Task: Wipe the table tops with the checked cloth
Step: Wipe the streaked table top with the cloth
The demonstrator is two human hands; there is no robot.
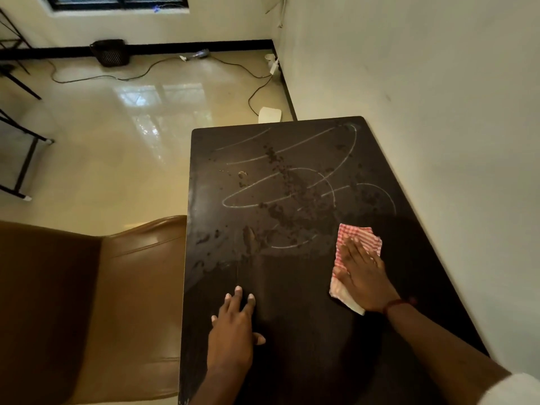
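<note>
Beside one brown chair [87, 302], cut off at the left, one dark worktop [292, 302] is seen, on which the left hand [233, 331] is laid flat, fingers spread, holding nothing, and one checked cloth [362, 236], partly hidden, is pressed down near the right edge by the flat right hand [365, 277].

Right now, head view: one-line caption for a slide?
Right hand presses checked cloth on dark table top, chalk scribbles and brown smears unwiped beyond; left hand rests flat beside.
</note>
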